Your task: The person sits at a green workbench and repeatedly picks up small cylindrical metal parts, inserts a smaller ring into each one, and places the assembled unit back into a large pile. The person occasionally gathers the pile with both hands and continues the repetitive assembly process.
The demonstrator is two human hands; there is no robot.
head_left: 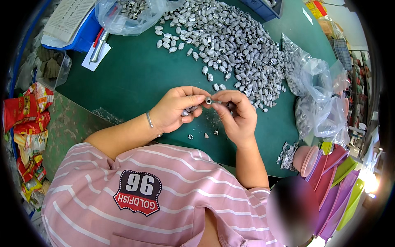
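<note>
Two bare hands meet over a green worktop (131, 70), working on one small grey metal piece (208, 100) whose round hole faces up. The grip of the left hand (175, 108) is closed on it, thumb against forefinger, with a few loose pieces (189, 110) tucked in the curled fingers below. The right hand (238, 115) pinches in from the other side, its fingertips together at the piece's edge; a dark object in its bent fingers is too small to identify. The work looks far from over: a broad pile of similar barrel-shaped pieces (230, 45) spreads beyond the grip and to its right, and no group is clearly set apart as finished. Just on the body side of the grip lie a tiny ring (190, 136) and a few crumbs (206, 135). Far left of the grip, beyond the hands, are a clear bag of parts (131, 20), a silver tool (99, 47) on white paper (91, 64), and a blue bin (80, 39). To the right are filled plastic bags (319, 80), then, closer to the body, a metal cluster (285, 156) and a pink bowl (306, 160). Nothing stands between the hands and the nearest loose pieces.
</note>
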